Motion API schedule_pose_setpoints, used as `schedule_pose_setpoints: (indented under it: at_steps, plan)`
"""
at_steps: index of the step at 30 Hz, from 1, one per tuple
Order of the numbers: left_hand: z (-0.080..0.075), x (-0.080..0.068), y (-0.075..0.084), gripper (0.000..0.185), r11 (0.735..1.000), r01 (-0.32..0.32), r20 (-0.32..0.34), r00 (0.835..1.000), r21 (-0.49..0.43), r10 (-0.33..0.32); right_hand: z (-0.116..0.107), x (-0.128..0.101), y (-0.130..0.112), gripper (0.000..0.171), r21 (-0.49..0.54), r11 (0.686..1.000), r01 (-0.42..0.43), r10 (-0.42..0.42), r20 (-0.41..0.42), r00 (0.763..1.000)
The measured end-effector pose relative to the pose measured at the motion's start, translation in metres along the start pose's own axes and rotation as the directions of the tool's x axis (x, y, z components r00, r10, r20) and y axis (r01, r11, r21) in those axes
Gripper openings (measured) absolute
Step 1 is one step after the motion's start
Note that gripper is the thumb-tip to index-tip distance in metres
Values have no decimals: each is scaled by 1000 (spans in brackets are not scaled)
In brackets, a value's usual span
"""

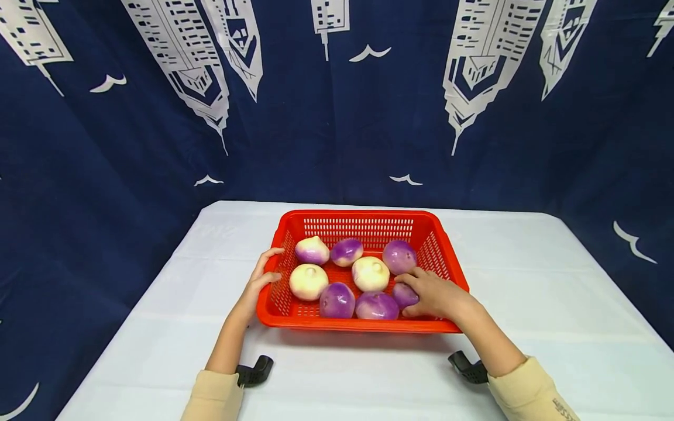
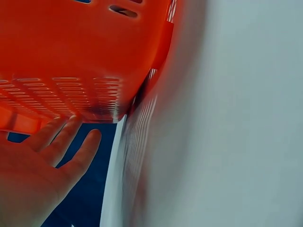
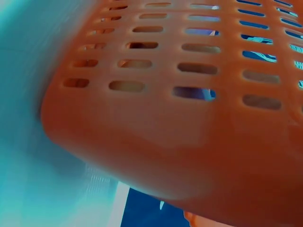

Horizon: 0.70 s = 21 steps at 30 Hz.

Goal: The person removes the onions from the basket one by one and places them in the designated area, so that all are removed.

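Observation:
A red plastic basket [image 1: 363, 323] with slotted walls holds several purple-and-white turnips. My right hand [image 1: 434, 295] reaches over the near right rim, and its fingers curl round a purple turnip [image 1: 405, 296] at the front right corner. Beside that one lie another purple turnip [image 1: 377, 306] and a paler turnip [image 1: 371, 273]. At the basket's left side, my left hand [image 1: 256, 292] touches the rim with spread, fairly straight fingers. The left wrist view shows fingers [image 2: 80, 158] against the outer wall. From the right wrist, the basket wall [image 3: 142, 127] hides most of the right hand.
A white-covered table [image 1: 532, 292] carries the basket. Behind it hangs a dark blue curtain [image 1: 337, 134] with white building prints. Black wrist devices [image 1: 256, 371] sit by both sleeves, near the table surface.

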<state>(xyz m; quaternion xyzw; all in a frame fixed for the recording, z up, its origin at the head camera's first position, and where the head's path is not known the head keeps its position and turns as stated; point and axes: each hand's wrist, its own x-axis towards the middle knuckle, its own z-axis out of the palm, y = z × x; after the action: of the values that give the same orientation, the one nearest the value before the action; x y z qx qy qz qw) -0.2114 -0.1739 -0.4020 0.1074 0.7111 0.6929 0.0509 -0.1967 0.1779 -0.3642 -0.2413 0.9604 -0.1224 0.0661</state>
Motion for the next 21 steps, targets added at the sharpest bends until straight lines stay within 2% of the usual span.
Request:
schedule_pose_setpoints:
  at_steps: [8, 13, 21]
  plan:
    - [1, 0, 0, 59, 1000, -3, -6, 1000, -4, 3, -3, -2, -1, 50, 12, 1000, -17, 18, -132, 991]
    - [1, -1, 0, 59, 1000, 13, -7, 1000, -4, -13, -5, -5, -1, 45, 36, 999, 9, -3, -169, 986]
    - [1, -2, 0, 59, 1000, 21, -8, 1000, -14, -22, -10, -13, 2, 58, 104, 994, 20, 3, -211, 977]
